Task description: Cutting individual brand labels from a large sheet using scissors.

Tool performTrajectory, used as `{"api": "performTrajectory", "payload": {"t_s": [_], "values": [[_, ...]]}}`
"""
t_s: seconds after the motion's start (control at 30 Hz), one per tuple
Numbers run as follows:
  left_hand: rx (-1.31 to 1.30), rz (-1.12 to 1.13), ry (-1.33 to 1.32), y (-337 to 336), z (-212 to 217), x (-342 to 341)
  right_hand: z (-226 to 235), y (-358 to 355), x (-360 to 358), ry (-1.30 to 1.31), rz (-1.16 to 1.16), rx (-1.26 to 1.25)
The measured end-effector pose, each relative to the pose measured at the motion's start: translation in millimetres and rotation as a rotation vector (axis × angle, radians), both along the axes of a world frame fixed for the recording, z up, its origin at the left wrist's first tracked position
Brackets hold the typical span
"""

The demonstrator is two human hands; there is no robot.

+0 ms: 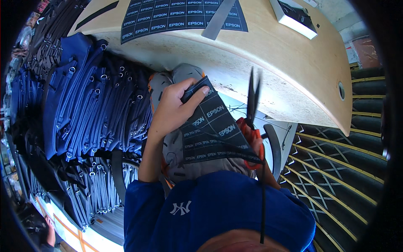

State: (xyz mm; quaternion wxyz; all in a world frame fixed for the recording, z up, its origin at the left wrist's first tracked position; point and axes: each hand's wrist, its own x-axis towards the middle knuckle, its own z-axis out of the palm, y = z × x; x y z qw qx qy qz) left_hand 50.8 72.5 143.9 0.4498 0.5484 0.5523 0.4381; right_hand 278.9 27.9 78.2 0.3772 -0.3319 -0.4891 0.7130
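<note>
My left hand [178, 105] pinches the top edge of a black sheet printed with a white grid and lettering [210, 130], thumb on its face. The sheet hangs slanting over my lap, its lower right corner drooping by my right wrist. My right hand [257, 145], partly hidden behind that corner, grips red-handled scissors [251, 107]. Their dark blades point up, slightly blurred, to the right of the sheet and apart from it.
Ahead stands a wooden table with a curved edge [310, 80]. On it lie a larger printed black sheet [168, 19], a grey strip [218, 19] and a white box [294, 19]. Blue strapped pieces [79, 96] are stacked left. A folding metal gate [336, 168] stands right.
</note>
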Motion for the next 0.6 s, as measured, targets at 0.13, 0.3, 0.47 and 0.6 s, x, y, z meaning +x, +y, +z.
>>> {"api": "performTrajectory", "payload": {"t_s": [0.13,0.3,0.47,0.6], "values": [[0.088,0.082,0.128,6.7,-6.4,-1.9,-3.6,-2.3,10.8,-0.015,-0.008,-0.036],[0.208,0.352,0.133,22.0,-25.1,-3.4,-21.6,3.1,8.7,0.545,0.107,-0.125],[0.203,0.438,-0.023,21.1,-34.9,-9.5,23.4,18.5,-20.0,-0.157,-0.265,0.042],[0.133,0.208,-0.296,-2.7,-46.1,-30.1,28.6,24.7,-20.0,-0.048,-0.347,0.017]]}}
